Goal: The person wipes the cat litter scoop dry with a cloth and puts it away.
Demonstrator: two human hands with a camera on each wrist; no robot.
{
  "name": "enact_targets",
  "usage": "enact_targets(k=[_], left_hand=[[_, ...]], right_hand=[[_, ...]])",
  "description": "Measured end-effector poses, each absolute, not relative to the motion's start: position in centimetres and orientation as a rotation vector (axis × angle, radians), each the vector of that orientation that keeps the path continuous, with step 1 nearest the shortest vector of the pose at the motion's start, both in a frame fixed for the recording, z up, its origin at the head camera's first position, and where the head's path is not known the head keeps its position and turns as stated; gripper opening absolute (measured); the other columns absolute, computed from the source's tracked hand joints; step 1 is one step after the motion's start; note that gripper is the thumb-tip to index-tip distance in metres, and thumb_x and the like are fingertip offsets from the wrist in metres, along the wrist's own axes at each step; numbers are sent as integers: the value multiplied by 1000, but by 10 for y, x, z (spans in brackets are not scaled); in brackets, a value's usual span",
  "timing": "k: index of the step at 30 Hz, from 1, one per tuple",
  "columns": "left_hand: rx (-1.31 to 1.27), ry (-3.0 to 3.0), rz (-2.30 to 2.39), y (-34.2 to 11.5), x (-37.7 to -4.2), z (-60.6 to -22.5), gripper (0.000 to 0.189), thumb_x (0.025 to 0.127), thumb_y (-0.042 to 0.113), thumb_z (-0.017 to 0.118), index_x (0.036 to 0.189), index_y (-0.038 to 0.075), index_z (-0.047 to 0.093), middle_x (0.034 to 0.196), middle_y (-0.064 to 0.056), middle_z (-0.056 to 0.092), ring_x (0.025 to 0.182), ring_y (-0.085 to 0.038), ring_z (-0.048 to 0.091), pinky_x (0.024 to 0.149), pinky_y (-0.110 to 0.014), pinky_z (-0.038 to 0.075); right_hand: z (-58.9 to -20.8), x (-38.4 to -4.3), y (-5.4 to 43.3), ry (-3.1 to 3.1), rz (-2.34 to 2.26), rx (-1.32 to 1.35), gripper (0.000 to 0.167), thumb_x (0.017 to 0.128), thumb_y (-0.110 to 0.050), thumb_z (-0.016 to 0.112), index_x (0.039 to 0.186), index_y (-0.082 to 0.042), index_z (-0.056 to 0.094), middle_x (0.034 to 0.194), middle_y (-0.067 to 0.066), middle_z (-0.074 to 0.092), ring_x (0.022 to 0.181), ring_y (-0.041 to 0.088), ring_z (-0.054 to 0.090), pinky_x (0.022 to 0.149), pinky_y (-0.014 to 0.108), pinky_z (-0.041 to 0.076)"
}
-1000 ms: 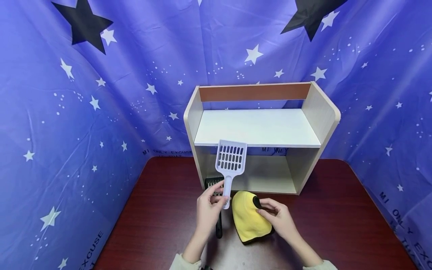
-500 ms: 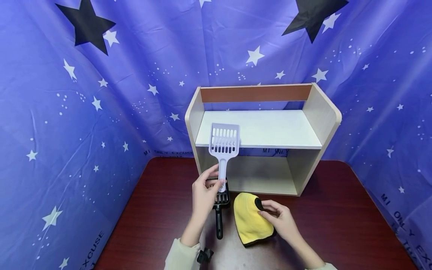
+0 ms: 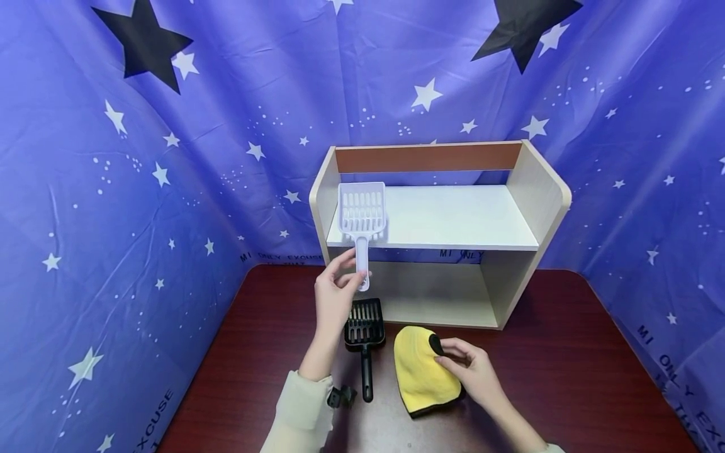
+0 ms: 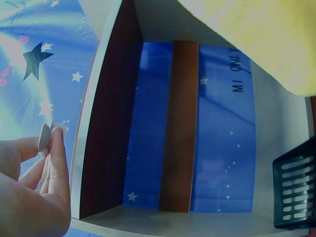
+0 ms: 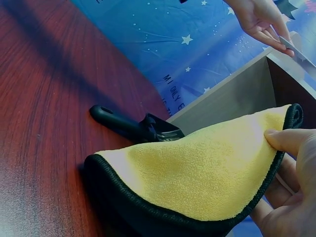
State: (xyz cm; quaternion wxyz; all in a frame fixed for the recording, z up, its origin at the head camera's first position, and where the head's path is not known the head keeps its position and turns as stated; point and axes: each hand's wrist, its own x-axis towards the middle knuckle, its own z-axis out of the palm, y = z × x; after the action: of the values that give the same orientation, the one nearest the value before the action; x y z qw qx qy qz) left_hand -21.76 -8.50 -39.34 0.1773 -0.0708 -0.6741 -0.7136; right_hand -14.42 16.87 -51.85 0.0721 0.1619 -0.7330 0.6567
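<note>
By the shelf [image 3: 453,214], your left hand [image 3: 333,294] pinches the pale scoop [image 3: 362,246], your right hand [image 3: 467,368] the cloth [image 3: 421,371]. Clear the front edge [image 3: 453,246] squarely.

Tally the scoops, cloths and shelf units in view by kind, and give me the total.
Scoops: 2 (pale scoop, black scoop)
Cloths: 1 (yellow cloth)
Shelf units: 1 (two-level shelf)
Total: 4

Shelf [image 3: 464,214] sits right of center, one scoop [image 3: 362,234] before its left side, another scoop [image 3: 365,345] lower center, cloth [image 3: 423,374] just right.
</note>
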Motion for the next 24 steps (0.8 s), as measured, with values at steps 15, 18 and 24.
enact_targets(k=[15, 18, 24], left_hand=[[-103, -1949, -1968, -96, -247, -375, 42, 86, -5, 70, 128, -1, 65, 117, -27, 69, 68, 2, 67, 62, -17, 59], [-98, -1958, -1965, -97, -252, -374, 41, 87, -4, 70, 127, -2, 65, 118, -28, 69, 67, 3, 67, 61, -17, 59], [-78, -1959, -1968, -98, -259, -371, 36, 89, -1, 70, 124, -4, 65, 116, -29, 69, 67, 2, 66, 59, -20, 59]], right_hand=[[-520, -144, 171, -2213, 1967, 493, 24, 86, 8, 68, 108, 17, 63, 99, -13, 75, 90, -4, 69, 74, 14, 58], [-520, -144, 171, -2215, 1972, 491, 24, 87, 8, 68, 108, 17, 63, 99, -12, 76, 90, -4, 69, 74, 14, 58], [-520, -143, 173, -2224, 1969, 492, 24, 87, 7, 68, 108, 17, 63, 100, -12, 76, 91, -4, 69, 74, 14, 58]])
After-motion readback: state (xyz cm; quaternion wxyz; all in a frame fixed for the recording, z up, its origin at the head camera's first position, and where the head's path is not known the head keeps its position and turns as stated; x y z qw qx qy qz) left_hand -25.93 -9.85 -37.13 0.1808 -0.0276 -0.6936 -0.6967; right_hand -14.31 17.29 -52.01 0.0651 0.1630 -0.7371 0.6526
